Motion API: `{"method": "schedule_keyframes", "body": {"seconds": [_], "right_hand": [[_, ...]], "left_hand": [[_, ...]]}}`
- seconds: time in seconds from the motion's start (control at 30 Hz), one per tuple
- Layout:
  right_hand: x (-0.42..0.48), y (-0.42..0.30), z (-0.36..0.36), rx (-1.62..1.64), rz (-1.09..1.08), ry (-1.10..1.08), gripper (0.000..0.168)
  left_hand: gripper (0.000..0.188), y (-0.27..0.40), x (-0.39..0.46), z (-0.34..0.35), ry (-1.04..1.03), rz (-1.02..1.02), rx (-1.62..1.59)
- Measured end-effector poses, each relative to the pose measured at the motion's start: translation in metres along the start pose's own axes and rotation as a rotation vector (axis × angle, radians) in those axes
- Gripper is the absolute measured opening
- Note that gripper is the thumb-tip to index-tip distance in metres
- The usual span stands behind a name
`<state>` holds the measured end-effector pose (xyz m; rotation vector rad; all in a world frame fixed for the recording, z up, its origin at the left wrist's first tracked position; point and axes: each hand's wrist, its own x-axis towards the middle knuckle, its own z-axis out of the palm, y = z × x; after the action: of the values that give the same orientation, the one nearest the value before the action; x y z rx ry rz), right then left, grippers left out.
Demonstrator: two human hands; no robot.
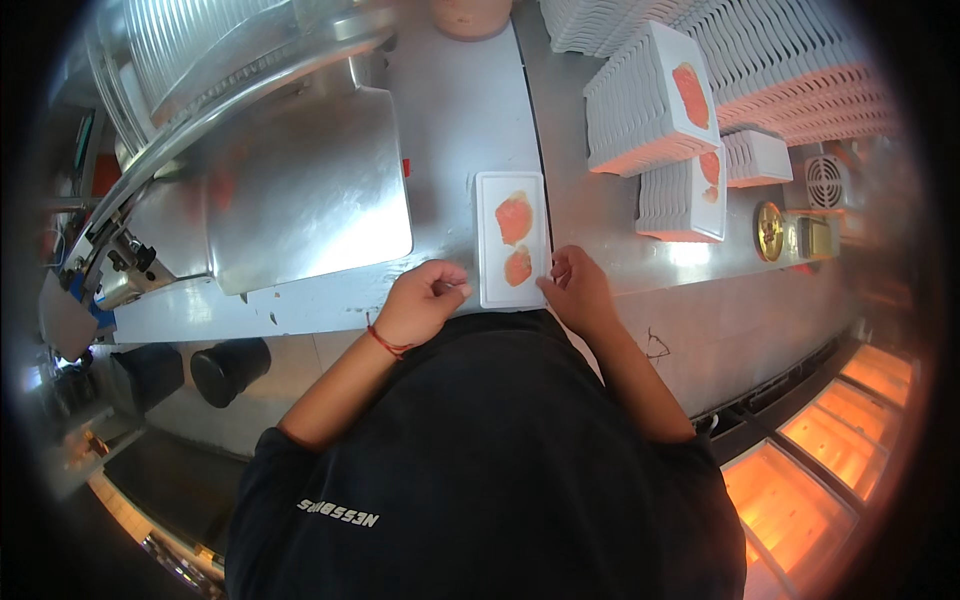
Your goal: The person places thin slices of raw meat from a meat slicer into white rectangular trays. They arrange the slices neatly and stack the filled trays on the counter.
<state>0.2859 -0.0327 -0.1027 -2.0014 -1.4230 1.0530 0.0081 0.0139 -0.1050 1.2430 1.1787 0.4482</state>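
A white rectangular tray [491, 262] lies on the steel counter close in front of my body. Two thin pink slices of what looks like meat rest on it: the larger slice [514, 219] above the smaller slice [517, 266]. Just left of the tray's lower part is my left hand [429, 298], its fingers curled and nothing visible in them; a red cord circles that wrist. My right hand [576, 289] is at the tray's lower right edge, thumb tip by the rim and fingers bent. Whether it grips the rim cannot be told.
A slicing machine with a broad metal plate [307, 187] stands left. Stacked white trays [637, 105] fill the back right, some bearing pink slices. Farther right are a round golden dish [769, 231] and a square container [815, 238]. A tub [471, 16] stands at the back.
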Motion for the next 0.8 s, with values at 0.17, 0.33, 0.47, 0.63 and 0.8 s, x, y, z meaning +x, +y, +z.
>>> {"method": "schedule_keyframes", "body": {"seconds": [0.17, 0.33, 0.47, 0.63, 0.8], "right_hand": [[0.001, 0.019, 0.012, 0.23, 0.179, -0.051, 0.045], [0.002, 0.012, -0.036, 0.384, 0.073, -0.237, 0.038], [-0.053, 0.039, -0.18, 0.42, 0.079, -0.227, 0.044], [-0.094, 0.107, -0.269, 0.596, 0.182, 0.231, 0.046], [-0.001, 0.127, -0.275, 0.616, 0.35, 0.487, 0.04]], "left_hand": [[0.022, -0.013, -0.006, -0.009, 0.053, 0.03, -0.061], [0.02, 0.018, -0.016, -0.008, 0.034, 0.031, 0.056], [0.019, 0.032, -0.021, -0.003, 0.043, 0.099, 0.134], [0.018, 0.04, -0.025, 0.008, 0.013, 0.051, 0.158], [0.015, 0.055, -0.024, 0.017, -0.012, 0.041, 0.163]]}}
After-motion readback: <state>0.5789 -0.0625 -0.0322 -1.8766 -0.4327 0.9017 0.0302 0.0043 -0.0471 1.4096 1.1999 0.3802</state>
